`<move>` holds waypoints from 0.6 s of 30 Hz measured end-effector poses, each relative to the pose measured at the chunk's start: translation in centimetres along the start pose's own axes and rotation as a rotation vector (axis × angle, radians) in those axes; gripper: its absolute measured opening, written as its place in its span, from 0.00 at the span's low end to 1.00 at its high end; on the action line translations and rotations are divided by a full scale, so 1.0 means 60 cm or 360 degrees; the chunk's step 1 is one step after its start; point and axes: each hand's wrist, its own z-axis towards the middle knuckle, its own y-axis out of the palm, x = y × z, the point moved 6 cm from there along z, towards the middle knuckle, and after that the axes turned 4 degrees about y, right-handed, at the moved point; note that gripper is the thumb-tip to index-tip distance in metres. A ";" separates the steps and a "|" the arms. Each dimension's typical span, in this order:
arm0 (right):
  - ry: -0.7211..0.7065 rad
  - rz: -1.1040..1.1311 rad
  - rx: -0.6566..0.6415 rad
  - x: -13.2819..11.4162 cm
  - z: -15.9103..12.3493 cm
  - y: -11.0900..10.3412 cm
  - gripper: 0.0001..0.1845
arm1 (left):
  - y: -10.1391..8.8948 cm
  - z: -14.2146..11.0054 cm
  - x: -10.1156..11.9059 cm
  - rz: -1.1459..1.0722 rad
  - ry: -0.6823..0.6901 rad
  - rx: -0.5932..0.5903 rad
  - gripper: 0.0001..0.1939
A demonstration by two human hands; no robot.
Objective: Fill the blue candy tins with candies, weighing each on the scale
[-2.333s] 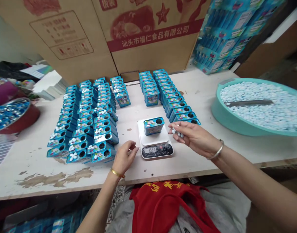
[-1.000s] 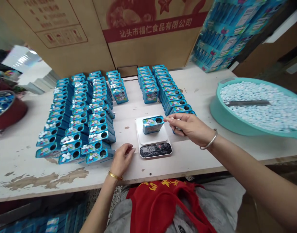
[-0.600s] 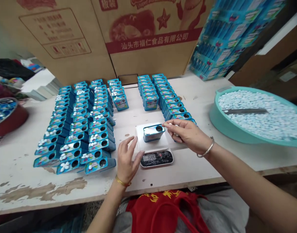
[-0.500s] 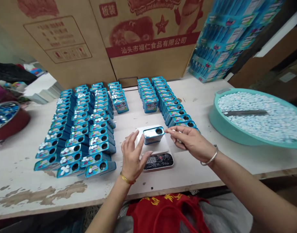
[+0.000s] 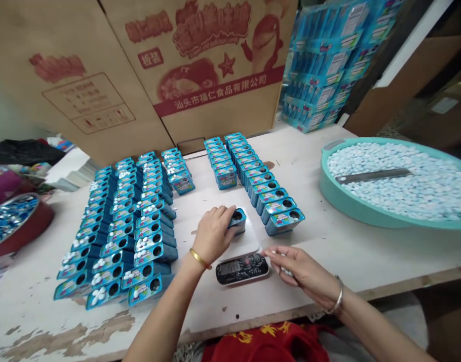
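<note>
My left hand (image 5: 214,232) is closed around a blue candy tin (image 5: 238,220), which is on the small digital scale (image 5: 242,269). The tin's round dark opening shows beyond my fingertips, while most of its top is covered by the hand. Low and to the right of the scale, my right hand (image 5: 301,274) is curled around several small white candies (image 5: 286,272). Its thumb and index finger are pinched together near the scale's display end. The display digits are too blurred to read.
At left stand rows of blue tins (image 5: 145,271), many with white candies on top. Other tins (image 5: 285,219) line up behind the scale. A turquoise basin (image 5: 351,211) of candies holds a metal strip (image 5: 373,175). A large carton (image 5: 215,118) backs the table; a red bowl (image 5: 37,223) sits left.
My left hand has moved from beside the tin to grip it. My right hand has drawn back from the tin toward me, still holding candies. The camera view has shifted.
</note>
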 end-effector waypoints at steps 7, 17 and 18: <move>0.0100 0.0065 0.0057 0.068 0.012 -0.026 0.28 | 0.025 0.134 -0.112 0.0131 -0.0061 0.0138 0.18; 0.0119 0.0041 0.0020 0.082 0.019 -0.027 0.27 | 0.051 0.174 -0.169 0.0403 -0.0242 0.0257 0.21; 0.0130 0.0034 0.0017 0.083 0.020 -0.026 0.27 | 0.038 0.169 -0.190 0.0473 -0.0383 0.0295 0.20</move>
